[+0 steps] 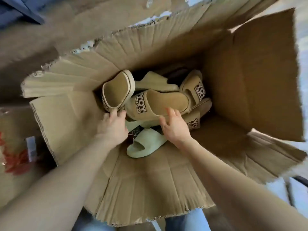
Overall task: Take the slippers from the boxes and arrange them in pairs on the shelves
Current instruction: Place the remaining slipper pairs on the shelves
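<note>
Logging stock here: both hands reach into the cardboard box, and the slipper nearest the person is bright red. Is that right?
No. The head view shows the left hand and right hand reaching into the cardboard box, but the slipper nearest the person is pale green, not bright red.

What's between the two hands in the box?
Head view: the pale green slide slipper lies between the left hand and right hand; farther in, the central tan slipper spans the gap between their fingertips.

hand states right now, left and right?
Left hand: fingertips at the upright tan slipper, grip cannot be told.
Right hand: open, fingers touching the middle tan slipper.
</note>
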